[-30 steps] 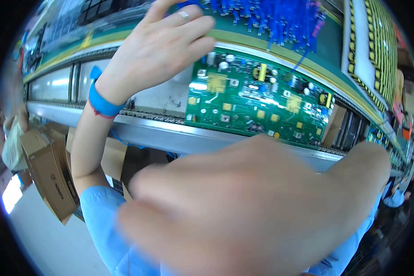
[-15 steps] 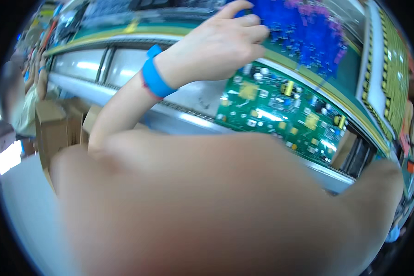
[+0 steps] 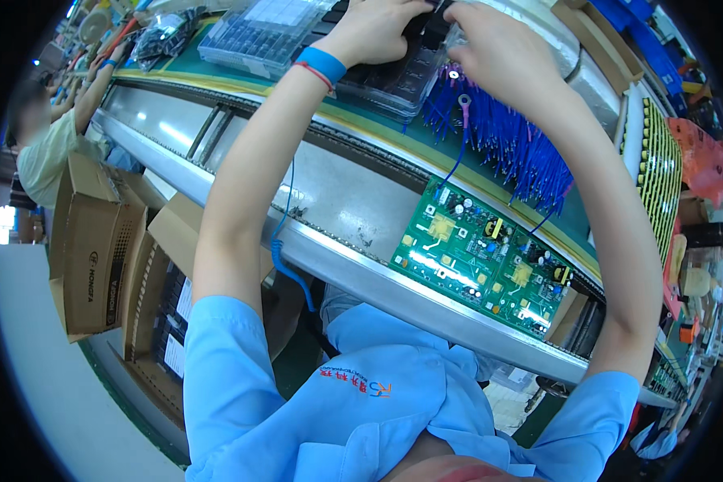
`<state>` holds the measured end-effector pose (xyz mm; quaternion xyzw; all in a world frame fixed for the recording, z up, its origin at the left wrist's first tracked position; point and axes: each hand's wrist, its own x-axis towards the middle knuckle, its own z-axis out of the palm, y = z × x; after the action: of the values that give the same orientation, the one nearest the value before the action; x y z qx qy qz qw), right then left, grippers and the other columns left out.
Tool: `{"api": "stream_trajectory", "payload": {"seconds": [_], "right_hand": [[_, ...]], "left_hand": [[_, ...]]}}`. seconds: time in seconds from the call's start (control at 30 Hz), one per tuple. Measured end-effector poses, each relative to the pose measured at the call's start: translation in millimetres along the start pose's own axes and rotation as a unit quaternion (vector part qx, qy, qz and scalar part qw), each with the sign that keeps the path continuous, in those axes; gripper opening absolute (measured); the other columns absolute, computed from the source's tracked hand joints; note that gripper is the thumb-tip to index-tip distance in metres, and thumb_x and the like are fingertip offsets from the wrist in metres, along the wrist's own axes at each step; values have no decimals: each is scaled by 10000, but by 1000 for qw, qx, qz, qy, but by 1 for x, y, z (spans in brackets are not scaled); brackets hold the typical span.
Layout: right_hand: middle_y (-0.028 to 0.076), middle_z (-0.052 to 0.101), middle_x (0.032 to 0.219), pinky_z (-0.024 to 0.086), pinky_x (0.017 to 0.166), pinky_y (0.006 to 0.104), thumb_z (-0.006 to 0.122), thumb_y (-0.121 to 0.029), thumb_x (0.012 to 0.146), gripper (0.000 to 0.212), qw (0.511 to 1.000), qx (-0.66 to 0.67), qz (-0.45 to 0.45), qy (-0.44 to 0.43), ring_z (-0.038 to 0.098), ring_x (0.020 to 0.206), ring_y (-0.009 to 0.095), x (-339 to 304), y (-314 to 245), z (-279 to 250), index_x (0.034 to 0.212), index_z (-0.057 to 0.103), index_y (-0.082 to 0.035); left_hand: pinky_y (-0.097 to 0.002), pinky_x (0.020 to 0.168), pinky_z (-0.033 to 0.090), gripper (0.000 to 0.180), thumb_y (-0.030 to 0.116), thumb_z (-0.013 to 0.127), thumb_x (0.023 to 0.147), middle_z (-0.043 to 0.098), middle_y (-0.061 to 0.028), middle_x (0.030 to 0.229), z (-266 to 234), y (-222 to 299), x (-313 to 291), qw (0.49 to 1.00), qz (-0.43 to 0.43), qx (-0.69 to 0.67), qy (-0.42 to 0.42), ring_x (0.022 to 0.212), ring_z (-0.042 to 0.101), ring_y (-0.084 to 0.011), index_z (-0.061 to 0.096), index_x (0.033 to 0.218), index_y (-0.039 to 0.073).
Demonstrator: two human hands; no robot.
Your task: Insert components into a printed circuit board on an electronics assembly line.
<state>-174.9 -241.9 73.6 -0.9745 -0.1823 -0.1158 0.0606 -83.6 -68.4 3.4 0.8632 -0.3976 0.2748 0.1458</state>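
My left hand (image 3: 376, 30), with a blue band and a thin red cord at its wrist, is over a black tray (image 3: 406, 76) in clear plastic at the top. Its fingers are bent; what they hold, if anything, is hidden. From the other side my right hand (image 3: 506, 60) reaches to the same tray's right end, index finger and thumb apart. Below the right hand lies a thick bundle of blue wires (image 3: 506, 145). One loose wire shows a ring terminal (image 3: 464, 101). Nearer me, a green circuit board (image 3: 466, 257) with mounted parts rests across the rails.
A clear compartment box (image 3: 245, 48) stands left of the black tray. A metal rail (image 3: 337, 265) runs along the near side, with cardboard boxes (image 3: 92, 241) at lower left. A coiled blue cord (image 3: 285, 269) hangs below my left arm. A person (image 3: 52, 153) sits at far left.
A blurred arm that covered the lower view has gone; both my hands are now at the black tray. The view has shifted, showing more of the bench's far side and my blue shirt.
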Motion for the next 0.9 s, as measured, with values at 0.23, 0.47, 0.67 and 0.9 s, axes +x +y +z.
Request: {"api": "stream_trajectory", "payload": {"seconds": [0.23,0.47,0.67,0.9], "right_hand": [[257,635,1068,523,864,460,654,-121,764,279,999,-6,31,29,626,1036,406,65,23,65,997,646,32],[277,679,982,537,849,463,613,-114,715,297,999,-12,10,-33,662,978,396,78,21,60,952,700,41],[262,688,968,545,809,443,635,-146,684,291,998,-2,22,-53,677,943,371,72,27,51,925,724,-12],[122,595,913,539,587,195,618,-65,891,189,756,651,60,26,621,763,165,7,35,-14,1011,614,80]], "left_hand": [[-461,864,373,370,23,559,707,585,-134,1051,8,1,-1,999,-1,32,20,1015,533,-338,533,1074,49],[-489,909,389,429,71,597,692,635,-213,961,-7,1,8,992,-14,75,-96,1014,562,-382,512,1107,1],[-500,938,383,497,124,633,679,632,-226,975,-11,-1,19,987,31,83,-131,1006,571,-395,505,1141,-3],[-409,887,457,580,46,626,775,647,-160,1025,-40,14,-9,979,-164,-118,-13,921,641,-277,503,1336,125]]}}
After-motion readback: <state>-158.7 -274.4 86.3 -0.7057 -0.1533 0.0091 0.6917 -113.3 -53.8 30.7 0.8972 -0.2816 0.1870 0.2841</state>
